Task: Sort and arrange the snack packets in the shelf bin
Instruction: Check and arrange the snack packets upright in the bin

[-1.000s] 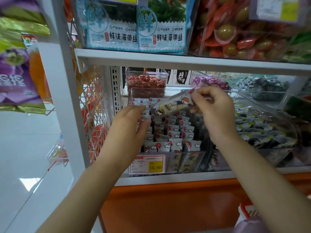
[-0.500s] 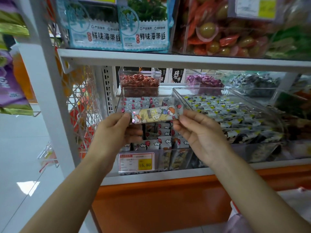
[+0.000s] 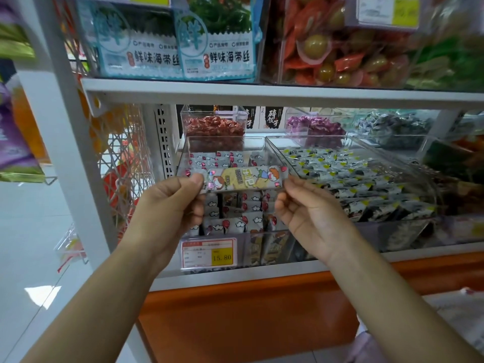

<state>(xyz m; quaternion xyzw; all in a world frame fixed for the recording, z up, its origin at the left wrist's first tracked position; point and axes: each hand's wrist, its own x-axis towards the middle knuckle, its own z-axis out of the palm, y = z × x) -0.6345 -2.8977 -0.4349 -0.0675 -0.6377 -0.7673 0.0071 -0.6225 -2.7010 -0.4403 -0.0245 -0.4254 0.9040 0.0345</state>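
Your left grip (image 3: pixel 170 203) pinches snack packet (image 3: pixel 243 179) at its left end | right grip (image 3: pixel 309 218) pinches its right end | packet held level above clear shelf bin (image 3: pixel 227 138) of like packets

Left hand (image 3: pixel 167 205), right hand (image 3: pixel 311 216): fingers (image 3: pixel 294 185) in pinch.

— Where does the camera sit?
— On the person's head, wide-angle, facing forward and down into the shelf bin (image 3: pixel 262 232).
— Close?
— Near; the shelves (image 3: pixel 262 91) fill the single view.
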